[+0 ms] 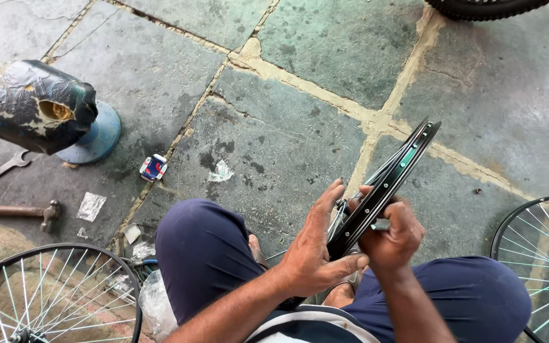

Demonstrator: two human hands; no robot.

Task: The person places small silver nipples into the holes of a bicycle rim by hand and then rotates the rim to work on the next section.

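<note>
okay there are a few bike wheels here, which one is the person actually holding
The black rim seen edge-on between the knees, gripped by the left hand and right hand. The two spoked wheels lie untouched at the sides.

Your left hand (316, 251) and right hand (392, 238) grip a glossy black metal rim (389, 181); left of it lie rough, matt stone slabs (287, 133) and a rusty metal hammer (17, 211).
</note>
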